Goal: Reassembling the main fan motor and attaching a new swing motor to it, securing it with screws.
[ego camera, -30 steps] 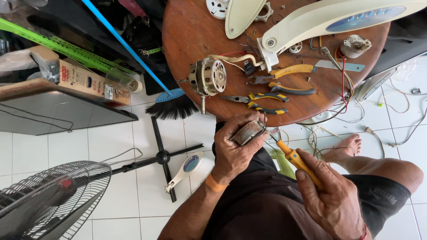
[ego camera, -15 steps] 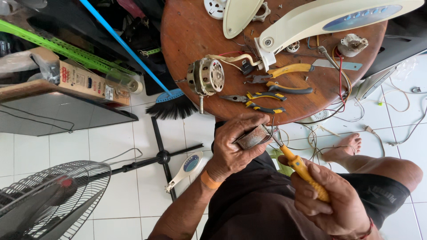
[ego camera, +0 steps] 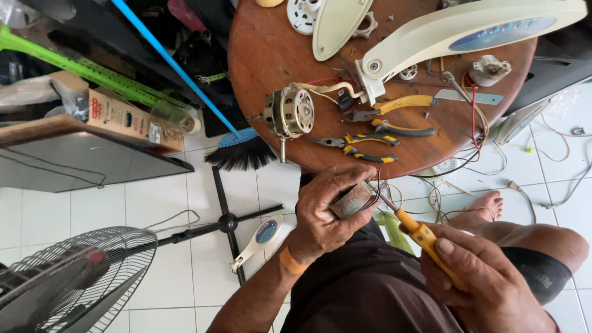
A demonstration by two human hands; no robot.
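My left hand [ego camera: 325, 213] grips a small grey-brown block-shaped part [ego camera: 351, 200] with dark wires looping from it, held over my lap just below the round wooden table [ego camera: 265, 55]. My right hand [ego camera: 484, 277] holds a yellow-handled screwdriver [ego camera: 419, 234] whose metal tip touches the part's right side. On the table above lie a fan motor [ego camera: 288, 113] with a steel shaft, two pairs of yellow-handled pliers [ego camera: 370, 151] and a cream fan housing [ego camera: 468, 28].
A wire fan guard [ego camera: 68, 277] stands at the lower left on white tiles. A black stand cross [ego camera: 227, 221], a white control piece [ego camera: 262, 237], a broom [ego camera: 240, 151], a cardboard box [ego camera: 120, 117] and loose cables [ego camera: 555, 160] lie around. My bare foot [ego camera: 487, 206] rests on the tiles.
My right hand has drawn the screwdriver slightly down and right while its tip stays at the part. My left hand keeps its grip and has turned the part a little.
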